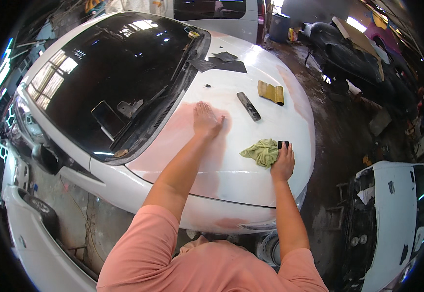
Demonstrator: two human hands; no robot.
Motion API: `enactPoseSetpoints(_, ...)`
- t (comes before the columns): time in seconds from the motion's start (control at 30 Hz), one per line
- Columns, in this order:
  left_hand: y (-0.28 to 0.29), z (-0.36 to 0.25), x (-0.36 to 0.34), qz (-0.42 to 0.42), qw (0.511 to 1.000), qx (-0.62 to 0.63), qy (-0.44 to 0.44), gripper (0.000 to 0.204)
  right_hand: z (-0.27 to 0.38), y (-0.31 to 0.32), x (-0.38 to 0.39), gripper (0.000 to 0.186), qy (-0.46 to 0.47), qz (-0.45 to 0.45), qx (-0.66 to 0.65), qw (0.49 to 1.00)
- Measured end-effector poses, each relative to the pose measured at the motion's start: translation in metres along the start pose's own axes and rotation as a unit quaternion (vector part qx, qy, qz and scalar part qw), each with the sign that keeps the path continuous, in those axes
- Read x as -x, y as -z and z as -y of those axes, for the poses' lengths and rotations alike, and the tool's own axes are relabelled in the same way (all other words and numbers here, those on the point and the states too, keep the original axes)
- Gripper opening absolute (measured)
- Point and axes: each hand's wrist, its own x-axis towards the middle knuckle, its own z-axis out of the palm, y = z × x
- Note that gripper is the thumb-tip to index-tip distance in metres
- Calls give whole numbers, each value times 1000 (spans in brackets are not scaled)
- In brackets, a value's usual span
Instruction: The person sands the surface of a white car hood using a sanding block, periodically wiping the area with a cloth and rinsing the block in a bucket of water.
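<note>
The white car hood (251,187) looks partway worked, its pinkish patches (209,158) not yet uniform with the white; the left hand (207,120) lies flat and empty on the hood; the right hand (283,163) grips a small black block (283,144) at the hood's near side.

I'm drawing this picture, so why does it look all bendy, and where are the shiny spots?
In the head view, the fisheye lens bends straight edges toward the rim, and the corners go black; also in the head view, bright window-like reflections show on the dark windshield, and a white shine sits on the far part of the hood.
</note>
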Motion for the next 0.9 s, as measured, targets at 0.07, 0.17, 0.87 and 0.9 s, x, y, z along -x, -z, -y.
enactPoseSetpoints(0.07,1,-15,20,0,1000,16,-1,96,-1,0,-5,39,2,-2,-4,1000)
enactPoseSetpoints(0.17,3,-32,51,13,1000,14,-4,95,-1,-4,-3,39,5,1,-16,1000)
enactPoseSetpoints(0.87,-3,-84,184,-9,992,92,-88,80,-8,-10,0,39,-11,10,-26,1000)
enactPoseSetpoints(0.9,3,-83,187,8,991,100,-93,79,-7,-9,0,39,-9,9,-29,1000)
